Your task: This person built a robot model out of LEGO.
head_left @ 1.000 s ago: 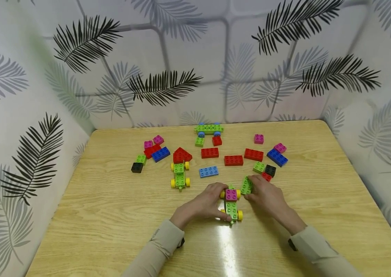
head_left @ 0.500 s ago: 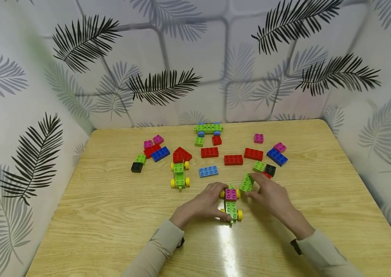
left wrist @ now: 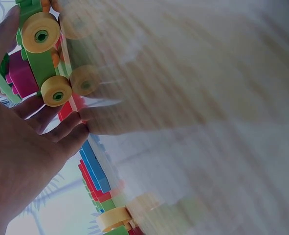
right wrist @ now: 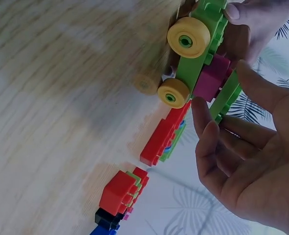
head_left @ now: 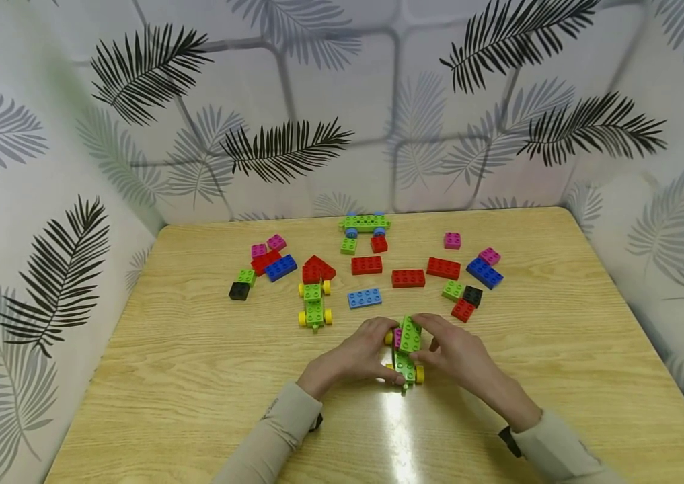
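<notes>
My left hand point(head_left: 354, 353) grips a green toy car base point(head_left: 405, 370) with yellow wheels, thumb at its near end and fingers at its far end. On the base sits a pink brick point(left wrist: 21, 74). My right hand point(head_left: 465, 353) pinches a long green brick point(head_left: 411, 335) between thumb and fingers. That brick hangs just over the pink one, slightly turned in the head view. From the right wrist view, the green brick point(right wrist: 226, 97) lies close against the studs of the pink brick point(right wrist: 211, 78); whether it is pressed on, I cannot tell.
Left of the hands stands another green car base point(head_left: 314, 310) with yellow wheels. A blue-wheeled base point(head_left: 364, 224) is at the back edge. A light blue brick point(head_left: 364, 298), red bricks point(head_left: 408, 278), a black brick point(head_left: 472, 296) and a dark blue brick point(head_left: 485, 273) lie around.
My right hand has lifted the long green brick from the table and carried it left over the pink brick. The small red brick behind is uncovered. My left hand has stayed put.
</notes>
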`<state>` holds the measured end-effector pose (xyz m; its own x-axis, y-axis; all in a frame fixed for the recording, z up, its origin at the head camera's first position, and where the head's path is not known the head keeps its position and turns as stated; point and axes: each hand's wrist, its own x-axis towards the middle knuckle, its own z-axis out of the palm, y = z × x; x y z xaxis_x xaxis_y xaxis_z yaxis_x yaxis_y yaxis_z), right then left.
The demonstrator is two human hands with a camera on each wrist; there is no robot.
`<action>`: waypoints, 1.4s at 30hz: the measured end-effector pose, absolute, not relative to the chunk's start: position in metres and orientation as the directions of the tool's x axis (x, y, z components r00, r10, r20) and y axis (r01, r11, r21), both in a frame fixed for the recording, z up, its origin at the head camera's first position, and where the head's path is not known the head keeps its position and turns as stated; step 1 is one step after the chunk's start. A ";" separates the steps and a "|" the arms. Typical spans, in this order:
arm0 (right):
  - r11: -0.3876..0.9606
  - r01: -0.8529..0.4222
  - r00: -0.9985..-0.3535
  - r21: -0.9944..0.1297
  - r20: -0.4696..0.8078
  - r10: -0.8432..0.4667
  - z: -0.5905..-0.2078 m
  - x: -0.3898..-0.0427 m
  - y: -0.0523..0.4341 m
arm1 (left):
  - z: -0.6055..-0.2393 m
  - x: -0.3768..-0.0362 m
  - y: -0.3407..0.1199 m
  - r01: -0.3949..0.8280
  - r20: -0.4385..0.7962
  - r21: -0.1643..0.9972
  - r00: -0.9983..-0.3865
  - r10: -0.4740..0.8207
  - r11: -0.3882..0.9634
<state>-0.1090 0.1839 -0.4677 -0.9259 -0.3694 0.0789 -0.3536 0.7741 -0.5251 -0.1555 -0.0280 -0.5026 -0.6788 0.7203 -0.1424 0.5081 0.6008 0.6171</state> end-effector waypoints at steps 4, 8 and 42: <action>0.764 -0.379 -0.915 -0.523 0.090 -0.392 -0.468 -0.109 0.182 | -0.502 -0.155 -0.028 0.504 -0.146 0.622 -0.677 0.722 0.599; 0.758 -0.388 -0.910 -0.525 0.085 -0.407 -0.467 -0.109 0.181 | -0.503 -0.155 -0.028 0.507 -0.140 0.626 -0.674 0.725 0.592; 0.813 -0.368 -0.911 -0.452 0.001 -0.412 -0.457 -0.116 0.173 | -0.502 -0.155 -0.030 0.503 -0.146 0.631 -0.671 0.727 0.591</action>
<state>-0.1155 0.1734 -0.4574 -0.9112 -0.4119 0.0010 -0.3677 0.8126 -0.4522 -0.1551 -0.0298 -0.5022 -0.6708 0.7270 -0.1463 0.5030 0.5910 0.6306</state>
